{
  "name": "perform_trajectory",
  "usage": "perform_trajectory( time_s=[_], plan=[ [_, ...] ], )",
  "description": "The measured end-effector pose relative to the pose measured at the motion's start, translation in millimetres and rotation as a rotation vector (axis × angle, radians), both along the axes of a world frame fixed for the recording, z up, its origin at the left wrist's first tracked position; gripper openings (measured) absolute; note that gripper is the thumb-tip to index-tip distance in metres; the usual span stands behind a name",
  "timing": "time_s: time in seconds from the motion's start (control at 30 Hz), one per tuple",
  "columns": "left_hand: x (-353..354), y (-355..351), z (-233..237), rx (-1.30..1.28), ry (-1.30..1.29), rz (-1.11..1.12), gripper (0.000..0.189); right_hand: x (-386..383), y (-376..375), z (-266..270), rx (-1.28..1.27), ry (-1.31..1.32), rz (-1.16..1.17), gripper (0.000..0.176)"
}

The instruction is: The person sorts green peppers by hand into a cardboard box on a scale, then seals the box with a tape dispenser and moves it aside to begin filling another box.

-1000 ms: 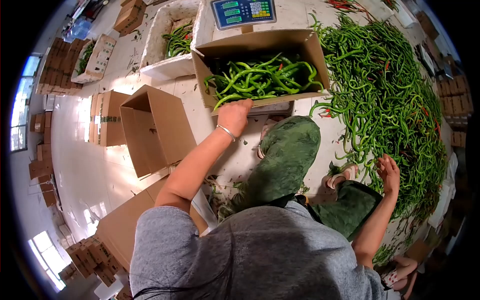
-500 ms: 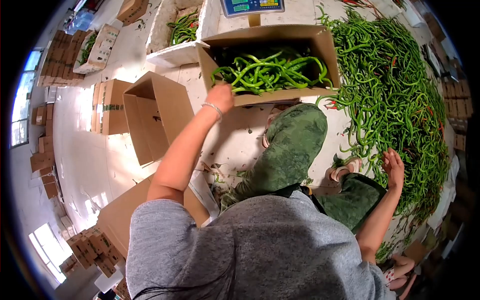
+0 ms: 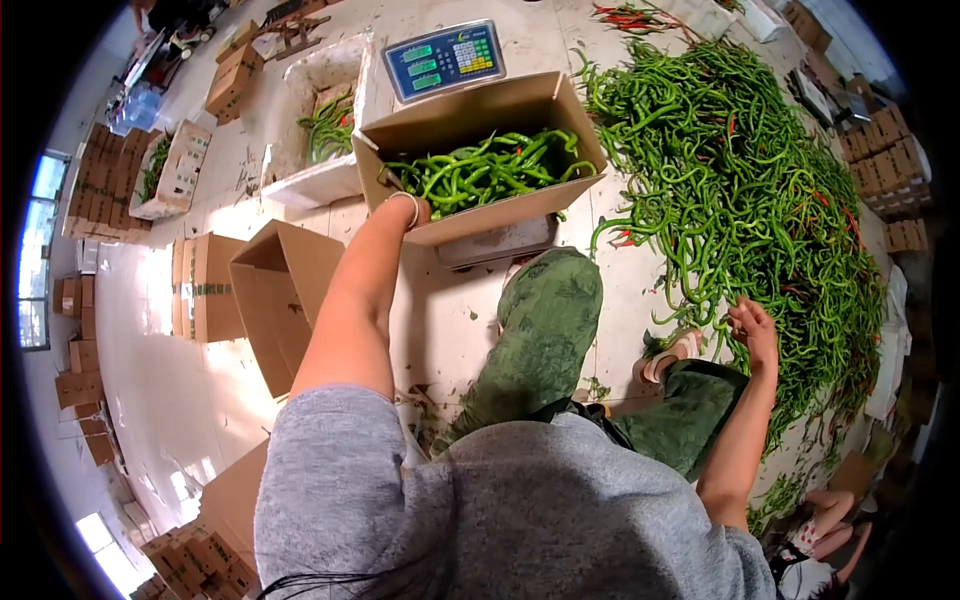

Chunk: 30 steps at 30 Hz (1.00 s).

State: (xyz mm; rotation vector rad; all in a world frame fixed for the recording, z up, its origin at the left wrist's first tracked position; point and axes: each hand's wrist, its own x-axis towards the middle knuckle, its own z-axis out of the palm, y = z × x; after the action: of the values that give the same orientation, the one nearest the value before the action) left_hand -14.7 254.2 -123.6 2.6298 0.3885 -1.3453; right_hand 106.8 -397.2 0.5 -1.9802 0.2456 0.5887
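Observation:
A cardboard box (image 3: pixel 500 212) holds many long green chili peppers (image 3: pixel 480 170), with a few red bits among them. My left hand (image 3: pixel 418 209) reaches over the box's front left corner; its fingers are hidden inside, so their grip does not show. A bracelet circles that wrist. My right hand (image 3: pixel 752 328) hovers at the near left edge of a large heap of green chilies (image 3: pixel 740 170), its fingers loosely bent and apart, with nothing visible in them. The box rests on a weighing scale's platform (image 3: pixel 497 244), and the scale display (image 3: pixel 444 60) stands behind it.
An open cardboard box (image 3: pixel 285 300) lies to the left, beside a closed carton (image 3: pixel 210 288). A white foam box (image 3: pixel 318 190) with some chilies stands behind. Another foam box (image 3: pixel 172 170) is farther left. Another person (image 3: pixel 825 530) is at lower right.
The camera view has shifted, bringing more of the scale into sight. My left hand has gone deeper over the box rim. My right hand stays near the heap, its fingers more bent.

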Motion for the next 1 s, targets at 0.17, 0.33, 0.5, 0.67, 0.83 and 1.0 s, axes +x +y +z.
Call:
perform_trajectory(
  time_s=[0.17,0.33,0.5,0.67,0.83,1.0],
  plan=[
    [29,-13,109,0.354,-0.424,-0.012,0.028,-2,-7,4,-0.039,-0.023,-0.019,0.046],
    [47,30,144,0.175,-0.849,0.018,0.023,3,-4,2,-0.058,-0.035,-0.005,0.046],
    [42,32,106,0.299,-0.153,-0.221,0.025,7,-1,-3,-0.025,-0.063,0.053,0.039],
    [59,-49,153,-0.389,-0.993,0.315,0.031,1,1,10,-0.023,-0.118,0.033,0.037],
    [68,-222,242,-1.210,-1.241,0.696,0.026,8,18,38,0.168,-0.251,-0.031,0.041],
    [126,-304,212,-1.723,-0.954,1.086,0.027,80,21,35,0.002,-0.340,0.278,0.037]
  ],
)
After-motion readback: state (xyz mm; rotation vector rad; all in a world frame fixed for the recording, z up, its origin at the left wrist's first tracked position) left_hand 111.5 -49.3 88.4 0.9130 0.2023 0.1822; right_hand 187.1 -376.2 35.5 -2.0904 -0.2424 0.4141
